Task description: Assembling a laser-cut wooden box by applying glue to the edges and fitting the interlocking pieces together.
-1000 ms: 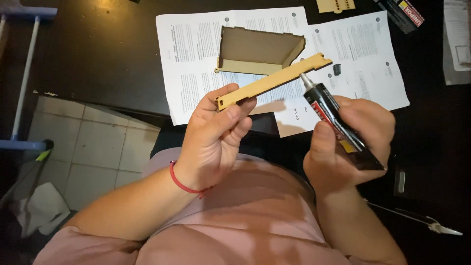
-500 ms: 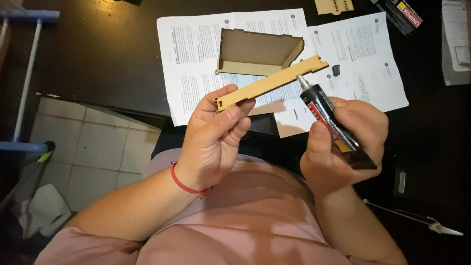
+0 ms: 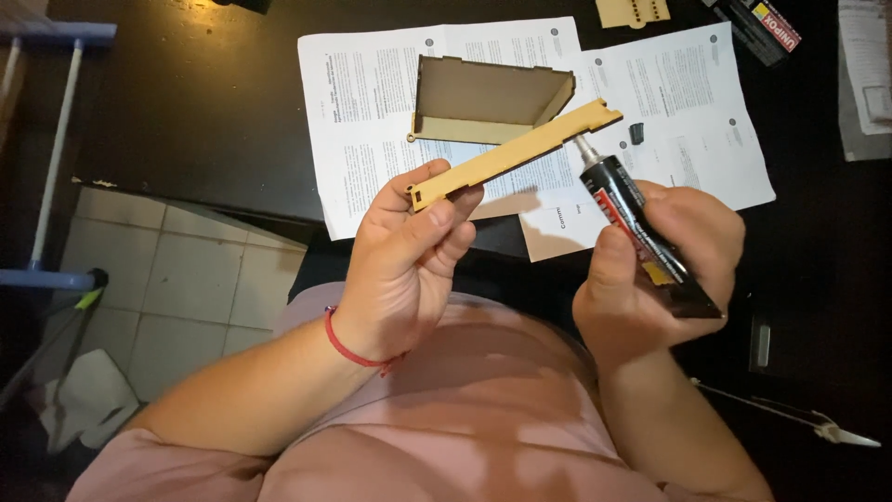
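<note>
My left hand (image 3: 409, 265) grips the near end of a long, thin, light wooden strip (image 3: 520, 151), which slants up to the right over the table. My right hand (image 3: 655, 270) is closed around a black glue tube (image 3: 632, 218). The tube's metal nozzle touches the underside of the strip near its far end. Behind the strip a partly assembled wooden box piece (image 3: 488, 100) rests on white printed sheets (image 3: 372, 102). A red cord circles my left wrist.
A small black cap (image 3: 636, 133) lies on the paper at the right. Another wooden part (image 3: 634, 11) and a dark glue box (image 3: 764, 26) sit at the top edge. The black table (image 3: 186, 102) ends above a tiled floor (image 3: 177, 288). A thin white-tipped tool (image 3: 799, 418) lies at lower right.
The tube's nozzle has slid along the strip's edge toward its far end. The left hand and the strip have held nearly still.
</note>
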